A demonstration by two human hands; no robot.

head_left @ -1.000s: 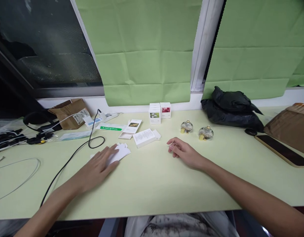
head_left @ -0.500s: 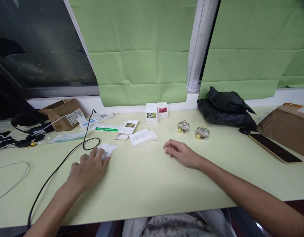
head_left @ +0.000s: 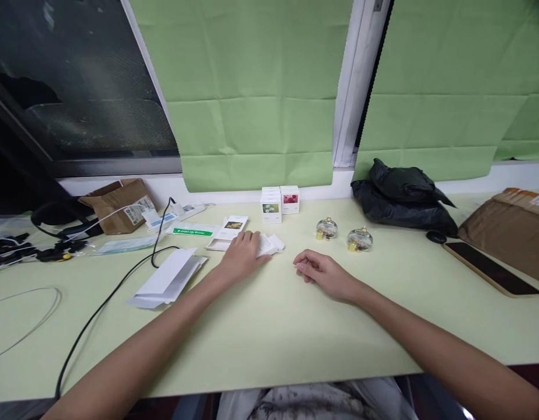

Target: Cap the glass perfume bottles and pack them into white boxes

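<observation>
My left hand lies over a flat white carton with printed text, fingers bent across it and thumb along its near side. Most of that carton is hidden under the hand. Beside it is an opened white carton with a yellow picture. A folded white card stands partly unfolded by my left forearm. My right hand rests on the table with its fingers curled; nothing shows in them. Beyond it are two round glass bottles with gold parts, the left bottle and the right bottle.
Small white boxes stand by the wall. A black cable crosses the left side, near a brown cardboard box and a green-striped packet. At right lie a black plastic bag, a phone and a brown parcel.
My left hand has left the folded white card and moved right onto the printed carton. The card is now uncovered and raised in a fold. My right hand stays in place.
</observation>
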